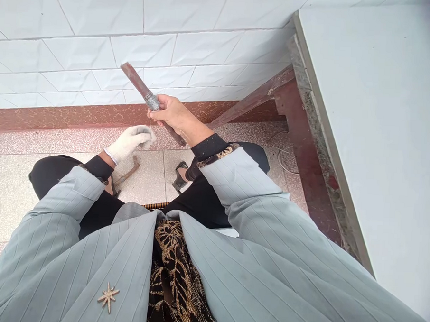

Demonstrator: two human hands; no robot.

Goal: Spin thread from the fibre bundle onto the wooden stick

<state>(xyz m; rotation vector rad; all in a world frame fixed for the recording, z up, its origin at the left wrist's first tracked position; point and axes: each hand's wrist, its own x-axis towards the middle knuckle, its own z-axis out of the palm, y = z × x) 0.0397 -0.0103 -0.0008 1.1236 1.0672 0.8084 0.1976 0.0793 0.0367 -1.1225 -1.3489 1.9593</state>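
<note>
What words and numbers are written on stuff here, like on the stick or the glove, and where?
There are none I can read.
Stick, white glove, jacket: no letters or numbers show.
Black shoe: a small round ornament, too small to tell whether anything is written on it.

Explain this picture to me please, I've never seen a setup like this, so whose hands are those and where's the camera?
There is no machine here: these are a person's own hands, seen in one picture from a camera worn on their head, looking forward and down. The right hand, bare, grips a reddish-brown stick wrapped partway along with silvery-grey strand. A thin loose end runs down toward the left hand, in a white fabric glove; whether its fingers pinch it is too small to tell. On the pale speckled tile floor lie a curved brown stick-like piece and a thin pale cable.
</note>
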